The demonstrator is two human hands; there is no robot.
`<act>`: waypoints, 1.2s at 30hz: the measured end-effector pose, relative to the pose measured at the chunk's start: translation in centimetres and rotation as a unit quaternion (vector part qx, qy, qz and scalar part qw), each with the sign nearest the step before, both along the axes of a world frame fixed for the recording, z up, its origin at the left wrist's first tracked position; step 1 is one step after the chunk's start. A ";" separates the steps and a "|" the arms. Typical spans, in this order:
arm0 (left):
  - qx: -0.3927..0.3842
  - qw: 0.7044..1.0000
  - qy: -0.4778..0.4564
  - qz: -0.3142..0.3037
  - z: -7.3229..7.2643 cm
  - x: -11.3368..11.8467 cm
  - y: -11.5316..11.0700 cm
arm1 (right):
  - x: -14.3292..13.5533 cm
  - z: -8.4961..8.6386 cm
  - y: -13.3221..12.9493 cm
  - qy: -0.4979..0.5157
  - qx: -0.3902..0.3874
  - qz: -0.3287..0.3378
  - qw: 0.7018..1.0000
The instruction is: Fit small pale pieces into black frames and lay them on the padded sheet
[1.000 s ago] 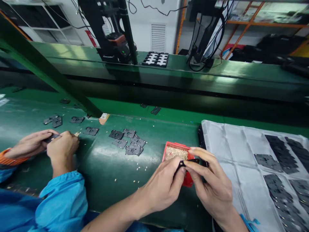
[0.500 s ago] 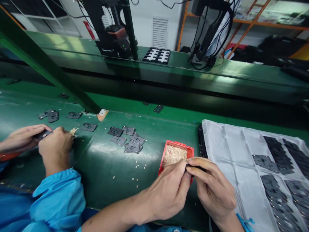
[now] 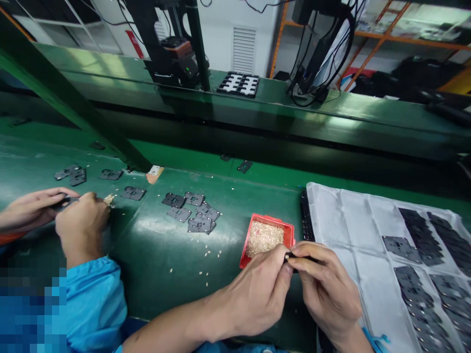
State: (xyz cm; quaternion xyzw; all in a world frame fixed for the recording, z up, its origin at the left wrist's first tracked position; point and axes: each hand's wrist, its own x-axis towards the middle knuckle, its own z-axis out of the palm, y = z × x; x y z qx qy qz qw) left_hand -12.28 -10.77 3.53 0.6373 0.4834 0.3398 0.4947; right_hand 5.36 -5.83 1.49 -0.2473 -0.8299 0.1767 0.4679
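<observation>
Between my hands, in front of the red box [image 3: 248, 234] of small pale pieces, is a thin black part [image 3: 303, 257]. My right hand [image 3: 329, 289] pinches it between thumb and fingers. The thumb and forefinger of my left hand [image 3: 257, 289] are closed at its left end, where a tiny pale piece shows near the fingertips. Flat black plates [image 3: 199, 225] lie in a loose group on the green table [image 3: 158, 264], left of the box. A white compartment tray [image 3: 371, 289] at the right holds rows of similar black plates [image 3: 414, 294].
At the left, a co-worker's hands [image 3: 83, 223] hold a dark plate. More plates [image 3: 133, 193] and pale bits lie near them. A slanted green post [image 3: 84, 110] rises behind. Two small plates [image 3: 245, 166] rest farther back. A black-and-white tray [image 3: 239, 84] stands on the rear shelf.
The pale piece at my left fingertips now shows. My hands stay together around the black part, slightly lower beside the box. The view has shifted slightly.
</observation>
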 end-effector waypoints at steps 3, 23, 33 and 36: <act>0.003 1.000 0.003 0.000 0.0 0.0 0.0 | 0.0 -0.5 -0.2 0.026 0.011 0.001 1.000; -0.033 0.999 -0.021 0.015 -0.1 0.6 0.0 | 0.1 -0.4 0.4 -0.014 0.014 0.024 1.000; -0.022 1.000 -0.020 0.009 -0.3 0.4 -0.3 | 0.1 -0.9 -0.1 0.026 -0.007 0.010 1.000; -0.021 1.000 -0.010 0.009 -0.2 0.5 -0.3 | 0.1 -0.9 -0.2 0.029 0.005 0.009 1.000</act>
